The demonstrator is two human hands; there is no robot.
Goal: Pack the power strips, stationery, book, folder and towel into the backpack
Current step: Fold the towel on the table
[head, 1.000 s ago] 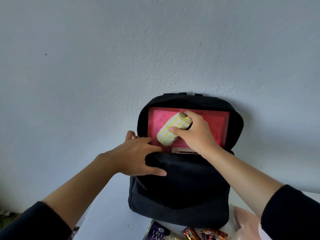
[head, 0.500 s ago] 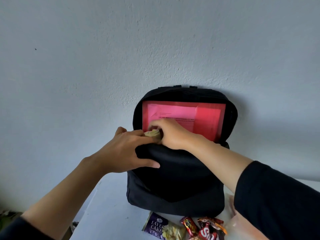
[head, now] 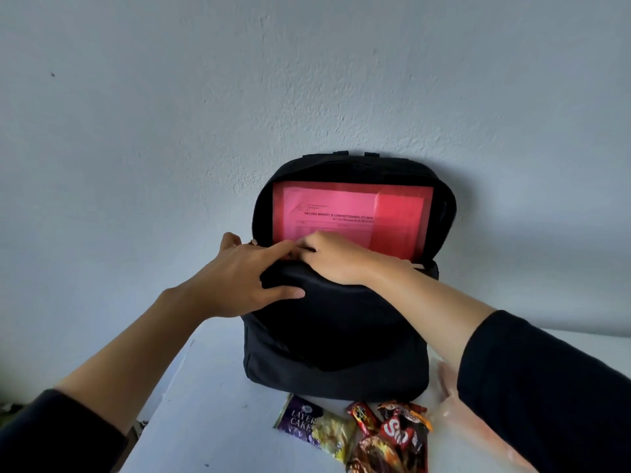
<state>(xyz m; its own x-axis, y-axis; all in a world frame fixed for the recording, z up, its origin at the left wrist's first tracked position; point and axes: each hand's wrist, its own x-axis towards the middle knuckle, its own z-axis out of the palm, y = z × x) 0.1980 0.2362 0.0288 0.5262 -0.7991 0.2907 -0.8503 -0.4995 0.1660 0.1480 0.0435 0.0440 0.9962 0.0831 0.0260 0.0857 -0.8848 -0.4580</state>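
A soft black fabric backpack [head: 336,349] stands upright on a white table [head: 211,397] against a grey wall [head: 205,97], its main compartment open. A translucent red plastic folder [head: 396,220] holding a printed sheet stands inside at the back. The left hand [head: 239,278] grips the front panel's top edge, thumb spread across the front. The right hand [head: 336,259] reaches into the opening; its fingertips are hidden, so their state cannot be told. Snack packets [head: 375,435] lie in front.

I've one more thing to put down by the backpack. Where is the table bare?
The table is bare left of the backpack, out to its own left edge. Snack packets crowd the front right; a pink plastic bag takes the right side.
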